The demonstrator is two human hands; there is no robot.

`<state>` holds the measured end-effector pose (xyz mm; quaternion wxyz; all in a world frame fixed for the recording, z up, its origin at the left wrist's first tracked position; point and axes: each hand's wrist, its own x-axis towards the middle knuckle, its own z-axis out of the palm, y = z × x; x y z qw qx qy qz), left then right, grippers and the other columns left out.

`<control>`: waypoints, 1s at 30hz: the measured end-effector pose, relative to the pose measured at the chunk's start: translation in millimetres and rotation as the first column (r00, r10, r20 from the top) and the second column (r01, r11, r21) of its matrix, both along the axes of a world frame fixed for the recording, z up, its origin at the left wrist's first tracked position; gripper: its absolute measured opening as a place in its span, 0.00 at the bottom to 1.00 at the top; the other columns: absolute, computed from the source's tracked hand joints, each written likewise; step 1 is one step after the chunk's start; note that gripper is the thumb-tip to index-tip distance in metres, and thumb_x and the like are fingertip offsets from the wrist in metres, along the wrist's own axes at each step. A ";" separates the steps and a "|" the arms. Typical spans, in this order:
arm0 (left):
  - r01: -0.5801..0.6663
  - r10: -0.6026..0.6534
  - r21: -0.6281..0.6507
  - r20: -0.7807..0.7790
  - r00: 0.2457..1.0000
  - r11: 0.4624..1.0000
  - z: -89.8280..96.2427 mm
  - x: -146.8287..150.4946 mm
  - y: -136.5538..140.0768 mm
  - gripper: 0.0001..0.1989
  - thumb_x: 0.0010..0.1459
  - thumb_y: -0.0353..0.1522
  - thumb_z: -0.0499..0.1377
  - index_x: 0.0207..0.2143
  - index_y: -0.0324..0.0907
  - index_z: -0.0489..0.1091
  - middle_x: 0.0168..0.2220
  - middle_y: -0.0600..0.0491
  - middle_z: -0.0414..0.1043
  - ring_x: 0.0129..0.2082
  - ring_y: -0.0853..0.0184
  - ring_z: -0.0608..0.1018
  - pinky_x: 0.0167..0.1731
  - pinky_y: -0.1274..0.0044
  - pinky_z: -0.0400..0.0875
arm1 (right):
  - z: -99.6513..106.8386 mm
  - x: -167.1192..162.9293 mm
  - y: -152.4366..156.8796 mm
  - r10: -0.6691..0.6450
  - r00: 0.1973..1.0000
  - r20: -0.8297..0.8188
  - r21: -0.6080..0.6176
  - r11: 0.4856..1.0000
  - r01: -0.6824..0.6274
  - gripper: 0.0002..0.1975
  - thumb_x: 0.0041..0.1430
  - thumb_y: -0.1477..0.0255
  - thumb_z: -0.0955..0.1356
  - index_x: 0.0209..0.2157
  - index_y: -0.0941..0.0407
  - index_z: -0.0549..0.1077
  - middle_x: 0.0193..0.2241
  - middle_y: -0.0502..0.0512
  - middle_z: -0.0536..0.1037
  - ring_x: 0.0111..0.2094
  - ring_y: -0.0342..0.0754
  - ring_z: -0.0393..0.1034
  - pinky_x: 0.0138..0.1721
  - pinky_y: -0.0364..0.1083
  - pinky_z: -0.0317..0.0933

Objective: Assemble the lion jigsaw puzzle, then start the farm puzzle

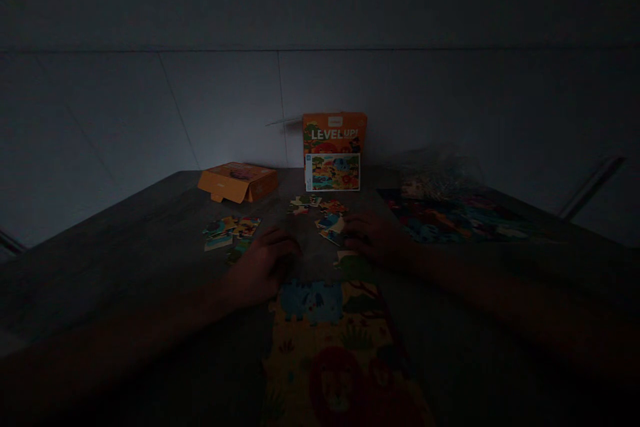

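Note:
The scene is very dark. My left hand (267, 257) is over the table just beyond the joined part of a jigsaw puzzle (320, 340), fingers loosely bent; nothing shows in them. The joined part has blue elephants at its far end and lions nearer me. My right hand (373, 237) reaches in from the right, fingers apart, its tips beside loose puzzle pieces (330, 223). Whether it touches them is too dim to tell. A green puzzle piece (353, 263) lies just below that hand. More loose pieces (230, 230) are heaped left of my left hand.
An orange puzzle box (335, 127) stands against the wall, with a picture card (334, 172) leaning on it. An orange box (239, 180) lies open to the left. At right, a clear plastic bag (435, 173) rests by a dark colourful puzzle (460, 217).

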<state>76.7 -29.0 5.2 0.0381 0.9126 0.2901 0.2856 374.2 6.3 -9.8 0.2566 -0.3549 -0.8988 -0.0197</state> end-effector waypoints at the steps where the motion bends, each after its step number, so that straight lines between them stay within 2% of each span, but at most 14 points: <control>1: 0.001 -0.001 0.003 0.002 1.000 1.000 0.0 0.1 0.0 0.13 0.57 0.20 0.51 0.37 0.37 0.74 0.40 0.46 0.74 0.43 0.60 0.74 0.44 0.68 0.71 | 0.7 -0.3 -0.8 -0.003 1.000 -0.002 -0.005 1.000 0.003 0.12 0.66 0.65 0.65 0.43 0.57 0.77 0.48 0.62 0.76 0.52 0.55 0.70 0.54 0.54 0.64; 3: 0.013 -0.013 0.003 0.006 1.000 1.000 -0.1 0.2 -0.1 0.13 0.57 0.20 0.51 0.38 0.37 0.74 0.40 0.45 0.73 0.44 0.59 0.74 0.43 0.68 0.71 | 1.2 -0.5 -2.3 -0.015 1.000 0.005 -0.010 1.000 0.015 0.13 0.66 0.65 0.65 0.43 0.57 0.76 0.50 0.64 0.75 0.53 0.57 0.70 0.54 0.56 0.65; 5: 0.030 -0.030 0.000 0.005 1.000 1.000 -0.1 0.3 -0.2 0.14 0.57 0.20 0.51 0.38 0.38 0.74 0.40 0.46 0.73 0.43 0.59 0.74 0.43 0.68 0.71 | 0.5 -0.1 -2.8 -0.020 0.999 0.032 0.002 1.000 0.020 0.15 0.66 0.64 0.65 0.48 0.56 0.76 0.56 0.66 0.70 0.56 0.59 0.67 0.56 0.59 0.62; 9: 0.027 -0.027 0.004 -0.003 1.000 1.000 0.2 0.4 -0.4 0.15 0.56 0.20 0.50 0.38 0.38 0.73 0.41 0.46 0.73 0.44 0.60 0.73 0.45 0.67 0.70 | -1.5 1.8 -0.5 -0.005 0.994 0.107 -0.027 1.000 0.008 0.18 0.67 0.62 0.63 0.56 0.46 0.72 0.66 0.61 0.57 0.64 0.64 0.55 0.60 0.63 0.55; 11: 0.031 -0.031 0.011 -0.005 1.000 0.999 0.2 0.2 -0.3 0.14 0.55 0.20 0.51 0.38 0.38 0.73 0.41 0.46 0.73 0.43 0.60 0.74 0.44 0.67 0.71 | -1.2 2.6 1.3 -0.006 0.991 0.132 -0.098 0.995 0.019 0.19 0.67 0.60 0.63 0.57 0.46 0.72 0.66 0.62 0.58 0.65 0.64 0.55 0.60 0.63 0.56; 14: 0.040 -0.040 0.002 0.001 0.999 0.999 -0.5 -0.5 0.2 0.14 0.55 0.20 0.51 0.38 0.38 0.74 0.41 0.46 0.73 0.44 0.59 0.74 0.44 0.67 0.71 | 0.2 2.8 2.4 -0.013 0.992 0.128 -0.159 0.987 0.033 0.21 0.66 0.60 0.63 0.57 0.50 0.72 0.61 0.66 0.65 0.61 0.62 0.61 0.57 0.62 0.60; 18: 0.030 -0.030 -0.005 0.003 1.000 1.000 -1.9 -1.5 1.0 0.15 0.54 0.19 0.51 0.38 0.39 0.74 0.41 0.46 0.73 0.45 0.59 0.73 0.45 0.66 0.71 | 0.3 2.3 1.2 -0.031 0.998 0.053 -0.122 0.992 0.037 0.18 0.65 0.62 0.65 0.52 0.52 0.76 0.56 0.66 0.71 0.55 0.60 0.68 0.54 0.60 0.64; 22: 0.000 0.000 -0.021 -0.004 1.000 1.000 0.4 -0.9 -0.3 0.14 0.56 0.20 0.52 0.39 0.39 0.73 0.41 0.46 0.73 0.45 0.58 0.74 0.46 0.65 0.71 | 1.1 3.4 -2.3 -0.024 1.000 0.001 -0.052 0.998 0.024 0.14 0.64 0.65 0.67 0.47 0.53 0.79 0.58 0.67 0.68 0.56 0.61 0.68 0.53 0.61 0.64; 24: -0.040 0.039 -0.028 -0.007 0.999 0.999 2.8 -0.1 -1.9 0.15 0.55 0.20 0.52 0.42 0.38 0.73 0.42 0.45 0.73 0.46 0.58 0.74 0.47 0.64 0.71 | 4.0 3.2 -7.2 0.045 0.999 -0.029 0.015 0.999 -0.045 0.12 0.63 0.67 0.67 0.46 0.53 0.79 0.61 0.66 0.65 0.59 0.61 0.64 0.56 0.61 0.62; 26: -0.053 0.053 -0.030 -0.008 0.999 0.998 4.5 0.6 -3.4 0.19 0.55 0.20 0.52 0.47 0.38 0.71 0.43 0.45 0.73 0.47 0.57 0.74 0.48 0.64 0.71 | 8.3 0.4 -15.7 0.191 0.980 -0.053 0.059 0.980 -0.188 0.11 0.64 0.70 0.66 0.44 0.53 0.79 0.62 0.64 0.63 0.62 0.59 0.60 0.58 0.58 0.60; 28: -0.016 0.016 -0.032 -0.009 1.000 0.999 4.9 0.9 -4.2 0.23 0.56 0.20 0.52 0.54 0.39 0.69 0.45 0.45 0.74 0.48 0.57 0.73 0.48 0.65 0.71 | 12.6 -5.7 -27.0 0.368 0.925 -0.093 0.049 0.930 -0.365 0.09 0.63 0.71 0.66 0.41 0.54 0.79 0.59 0.62 0.67 0.60 0.54 0.63 0.58 0.55 0.61; 30: 0.044 -0.045 -0.028 -0.019 0.999 0.999 4.0 0.8 -4.2 0.25 0.58 0.21 0.51 0.57 0.41 0.67 0.46 0.45 0.74 0.49 0.58 0.73 0.47 0.66 0.72 | 15.6 -13.9 -38.4 0.516 0.844 -0.147 0.011 0.854 -0.520 0.07 0.63 0.72 0.66 0.40 0.55 0.77 0.52 0.61 0.74 0.54 0.51 0.67 0.56 0.52 0.63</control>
